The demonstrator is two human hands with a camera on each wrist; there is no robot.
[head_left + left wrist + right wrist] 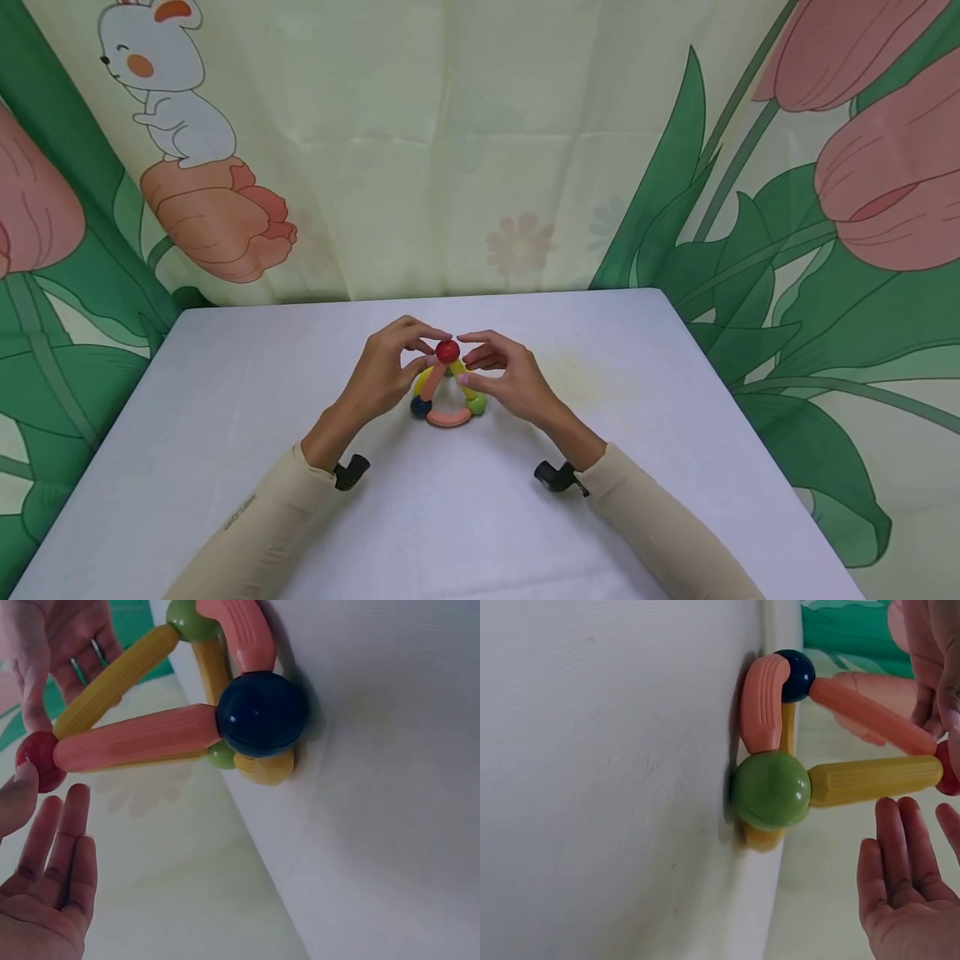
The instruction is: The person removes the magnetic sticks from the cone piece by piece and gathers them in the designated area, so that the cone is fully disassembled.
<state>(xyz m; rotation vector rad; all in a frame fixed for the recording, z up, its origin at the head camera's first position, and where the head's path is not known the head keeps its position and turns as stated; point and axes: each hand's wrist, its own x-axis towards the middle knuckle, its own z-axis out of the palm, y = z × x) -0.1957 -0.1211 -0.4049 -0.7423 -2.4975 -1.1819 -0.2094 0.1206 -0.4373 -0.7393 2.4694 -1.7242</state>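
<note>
Ball-and-rod pyramid (432, 380) stands on the counter (450, 517), approx. 12 o'clock of its middle. L grip (386, 367) pinches the red ball (447, 351) up top; R grip (517, 379) is spread wide at its 4 o'clock, contact w/ ball unclear. Risk: lopsided push on the apex could prob. pop a rod loose, esp. if joints are weak. Looks: glossy balls, dk-blue (421, 407) at 7 o'clock, green (476, 405) at 5; ribbed salmon & yellow rods, curved salmon rod (448, 419) at 6.
</note>
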